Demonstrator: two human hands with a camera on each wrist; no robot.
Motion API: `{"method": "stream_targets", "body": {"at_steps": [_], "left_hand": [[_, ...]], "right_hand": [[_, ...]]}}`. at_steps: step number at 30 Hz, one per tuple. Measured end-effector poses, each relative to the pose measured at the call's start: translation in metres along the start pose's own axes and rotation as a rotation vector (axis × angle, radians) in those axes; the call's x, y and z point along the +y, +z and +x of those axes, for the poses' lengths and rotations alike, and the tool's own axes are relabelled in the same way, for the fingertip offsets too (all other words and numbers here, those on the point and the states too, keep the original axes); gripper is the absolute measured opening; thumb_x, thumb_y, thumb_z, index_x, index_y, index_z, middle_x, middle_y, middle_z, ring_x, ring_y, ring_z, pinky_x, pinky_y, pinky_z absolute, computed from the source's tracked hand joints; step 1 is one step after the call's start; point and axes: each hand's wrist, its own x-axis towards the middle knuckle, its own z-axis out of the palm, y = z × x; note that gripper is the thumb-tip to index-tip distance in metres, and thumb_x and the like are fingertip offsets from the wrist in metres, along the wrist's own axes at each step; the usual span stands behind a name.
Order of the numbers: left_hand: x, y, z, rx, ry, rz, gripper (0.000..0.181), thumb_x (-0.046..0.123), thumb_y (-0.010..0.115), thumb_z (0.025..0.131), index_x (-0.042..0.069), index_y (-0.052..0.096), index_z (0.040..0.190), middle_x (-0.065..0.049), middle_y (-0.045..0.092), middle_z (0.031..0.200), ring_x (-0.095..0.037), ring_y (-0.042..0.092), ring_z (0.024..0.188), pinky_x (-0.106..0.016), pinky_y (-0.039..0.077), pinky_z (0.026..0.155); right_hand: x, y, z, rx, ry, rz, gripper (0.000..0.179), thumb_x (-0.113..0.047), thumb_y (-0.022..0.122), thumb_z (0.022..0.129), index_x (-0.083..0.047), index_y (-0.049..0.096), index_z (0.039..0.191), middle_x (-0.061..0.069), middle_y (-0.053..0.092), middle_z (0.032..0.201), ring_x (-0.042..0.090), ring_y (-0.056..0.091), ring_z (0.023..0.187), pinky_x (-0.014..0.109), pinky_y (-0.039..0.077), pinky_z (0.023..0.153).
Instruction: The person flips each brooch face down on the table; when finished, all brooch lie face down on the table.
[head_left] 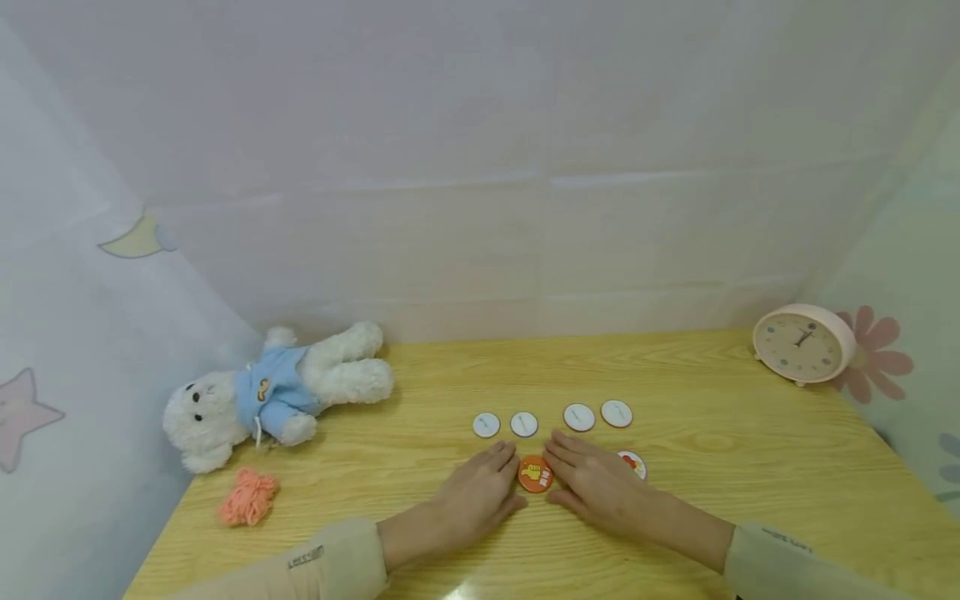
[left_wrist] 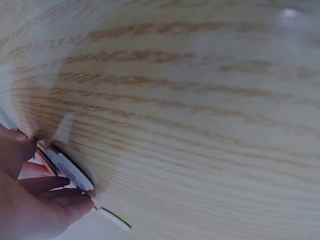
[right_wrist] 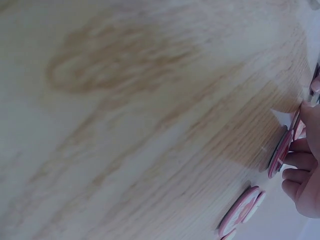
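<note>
An orange button badge [head_left: 536,473] with a yellow thumbs-up lies face up on the table between the two hands. My left hand [head_left: 476,493] rests at its left side, fingers extended and fingertips close to its rim. From the other side my right hand [head_left: 600,490] reaches in, its fingers also extended, near the right rim. A white-and-red badge [head_left: 633,463] is partly hidden behind the right hand. The left wrist view shows a badge edge [left_wrist: 72,167] by the left fingers; a pink-rimmed badge [right_wrist: 281,152] appears beside the right fingers.
Beyond the hands, badges lie pin side up: a left pair, including one white badge [head_left: 486,425], and a right pair, including another [head_left: 617,413]. A white plush toy [head_left: 277,392] and coral yarn [head_left: 249,497] lie left. A pink clock [head_left: 802,342] stands at the back right.
</note>
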Motion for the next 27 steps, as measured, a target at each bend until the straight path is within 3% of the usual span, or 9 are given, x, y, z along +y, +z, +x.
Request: {"method": "stream_targets", "body": {"at_steps": [7,12,16,27], "left_hand": [[0.0030,0.0038,0.0016,-0.003,-0.036,-0.015,0.060,0.042,0.051,0.101,-0.003,0.049,0.140,-0.016,0.043,0.148,-0.028,0.040,0.137,-0.041,0.038,0.109],[0.0039,0.0058,0.0032,0.027,-0.026,-0.016,0.056,0.039,0.052,0.101,-0.001,0.051,0.139,-0.016,0.046,0.145,-0.028,0.042,0.135,-0.040,0.038,0.109],[0.0050,0.0062,0.0048,0.047,-0.018,0.006,0.054,0.039,0.053,0.100,0.000,0.054,0.137,-0.016,0.050,0.143,-0.028,0.046,0.133,-0.038,0.040,0.107],[0.0104,0.0055,0.0095,0.038,-0.071,0.087,0.051,0.045,0.048,0.100,0.008,0.059,0.133,-0.009,0.054,0.140,-0.023,0.047,0.132,-0.044,0.038,0.109]], "right_hand": [[0.0011,-0.0002,0.0035,-0.027,0.003,-0.006,0.055,-0.040,0.061,0.096,0.005,0.060,0.128,0.019,0.056,0.135,0.035,0.047,0.131,0.045,0.040,0.107],[0.0008,0.0003,0.0055,-0.019,0.005,0.012,0.054,-0.038,0.061,0.096,0.006,0.061,0.127,0.021,0.057,0.132,0.036,0.050,0.128,0.046,0.042,0.105],[-0.0004,0.0017,0.0072,-0.004,0.006,0.028,0.052,-0.037,0.063,0.095,0.007,0.064,0.122,0.023,0.060,0.128,0.036,0.054,0.123,0.047,0.043,0.104],[-0.0009,-0.0001,0.0084,-0.032,0.038,0.060,0.052,-0.038,0.061,0.096,0.006,0.064,0.124,0.022,0.059,0.130,0.035,0.053,0.125,0.048,0.041,0.106]]}}
